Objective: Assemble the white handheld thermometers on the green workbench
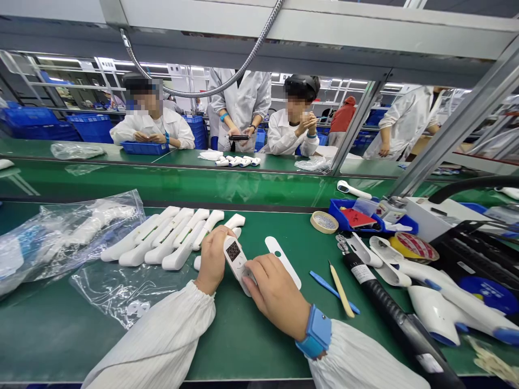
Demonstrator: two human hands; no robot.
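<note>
In the head view, a white device with a small display (235, 259) is held between the near and far edges of the green surface (251, 346). Its long axis is slanted, the display end pointed toward the far edge and a little left, the other end toward the near edge. Its left side is gripped by the left hand (213, 258), whose fingers are wrapped narrowly around it. The fingers of the right hand (279, 286) are set close together at the end nearer the near edge; whether the device or a small part on it is pinched cannot be told. A flat white plate with a hole (287, 265) is laid just beyond the right hand, to the device's right, slanted much the same way. By the right hand it is reached more directly than by the left.
</note>
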